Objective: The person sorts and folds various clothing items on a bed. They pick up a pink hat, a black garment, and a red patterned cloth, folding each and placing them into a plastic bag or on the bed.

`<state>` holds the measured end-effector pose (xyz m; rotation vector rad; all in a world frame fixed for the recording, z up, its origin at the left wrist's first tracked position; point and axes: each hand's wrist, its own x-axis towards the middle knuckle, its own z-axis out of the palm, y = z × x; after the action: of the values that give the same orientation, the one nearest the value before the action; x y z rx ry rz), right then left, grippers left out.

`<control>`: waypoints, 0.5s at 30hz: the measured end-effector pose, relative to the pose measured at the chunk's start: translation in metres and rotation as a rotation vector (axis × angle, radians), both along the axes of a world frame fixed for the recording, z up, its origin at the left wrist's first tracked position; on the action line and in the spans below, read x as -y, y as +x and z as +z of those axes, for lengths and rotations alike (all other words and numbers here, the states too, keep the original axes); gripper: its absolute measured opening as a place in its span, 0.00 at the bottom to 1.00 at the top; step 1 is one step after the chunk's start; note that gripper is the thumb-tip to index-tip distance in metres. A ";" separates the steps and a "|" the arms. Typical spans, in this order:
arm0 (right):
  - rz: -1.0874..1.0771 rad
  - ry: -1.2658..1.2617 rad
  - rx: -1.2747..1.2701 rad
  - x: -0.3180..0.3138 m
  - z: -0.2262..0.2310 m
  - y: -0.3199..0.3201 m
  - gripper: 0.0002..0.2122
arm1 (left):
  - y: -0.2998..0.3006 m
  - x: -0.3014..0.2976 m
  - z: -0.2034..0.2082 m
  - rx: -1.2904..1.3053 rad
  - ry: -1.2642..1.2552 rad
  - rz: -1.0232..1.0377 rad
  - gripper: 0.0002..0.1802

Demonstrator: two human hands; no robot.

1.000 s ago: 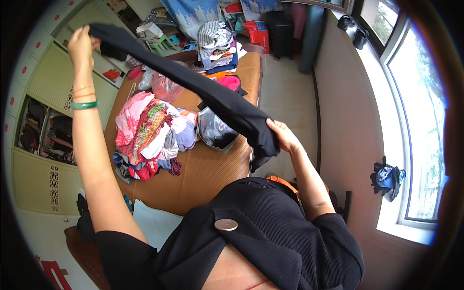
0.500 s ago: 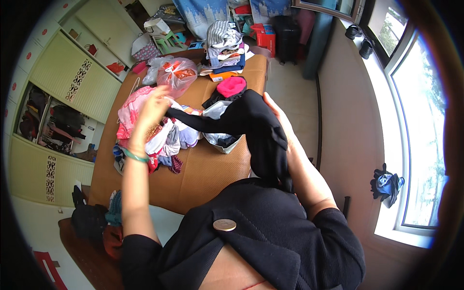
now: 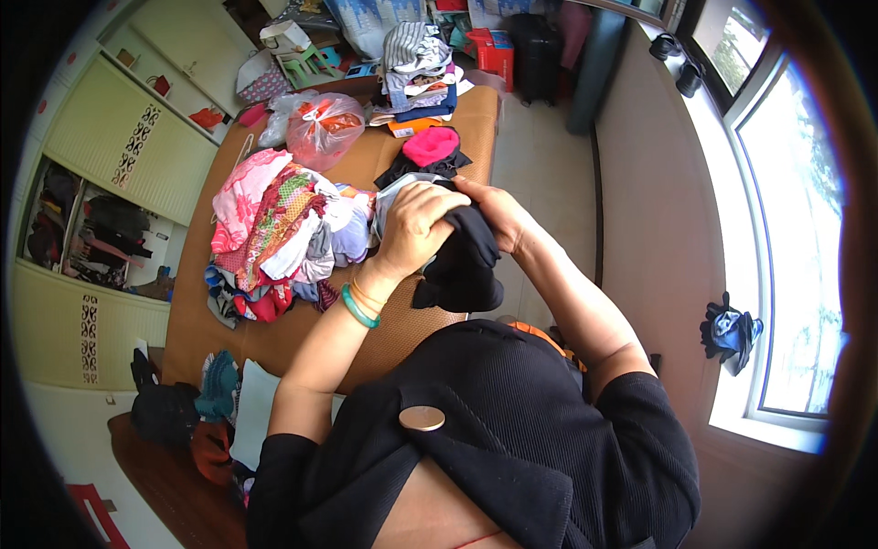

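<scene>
The black cloth point(image 3: 457, 274) is no longer stretching long between two spread arms; it is now hanging as a short bundle in front of the chest, above the near right part of the bed point(image 3: 402, 316). The hands are coming together, so it seems the cloth is being handled as one compact piece instead of a long strip. The left hand point(image 3: 413, 224) is curling its fingers over the upper left edge of it and grasping it. The right hand point(image 3: 497, 215) is grasping the upper right side; its fingertips are partly hiding, so I cannot tell how firmly it is pressing.

Behind the hands, a pale bag point(image 3: 389, 197) is sitting on the brown bed. To its left, a loose heap of clothes point(image 3: 274, 238) is lying, and farther back a clear plastic bag point(image 3: 325, 137) and a stack of clothes point(image 3: 416, 87) are resting. A wardrobe point(image 3: 87, 146) is standing at left, a black suitcase point(image 3: 535, 59) is standing beyond the bed, and a window point(image 3: 791, 247) is giving light at right.
</scene>
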<state>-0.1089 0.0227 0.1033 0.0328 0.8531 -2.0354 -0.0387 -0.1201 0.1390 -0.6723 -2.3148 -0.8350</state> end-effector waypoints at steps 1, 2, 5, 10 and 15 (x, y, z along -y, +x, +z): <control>-0.005 0.019 -0.035 -0.001 -0.002 0.001 0.15 | -0.003 -0.002 -0.005 0.086 0.111 0.001 0.12; 0.005 0.151 -0.214 -0.003 -0.005 0.002 0.17 | -0.008 -0.003 -0.008 0.289 0.416 0.008 0.08; 0.113 0.712 -1.000 -0.027 -0.014 -0.016 0.24 | -0.027 0.009 0.007 0.555 0.937 -0.008 0.10; 0.115 0.266 -0.871 -0.039 -0.014 -0.004 0.28 | -0.026 0.021 0.024 0.774 1.064 -0.062 0.10; 0.160 0.328 -0.872 -0.024 -0.040 -0.013 0.24 | -0.023 0.012 0.040 0.887 1.201 -0.184 0.11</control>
<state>-0.1222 0.0470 0.0637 -0.7617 1.6513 -1.7088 -0.0619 -0.1325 0.1794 0.0897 -1.7860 -2.6455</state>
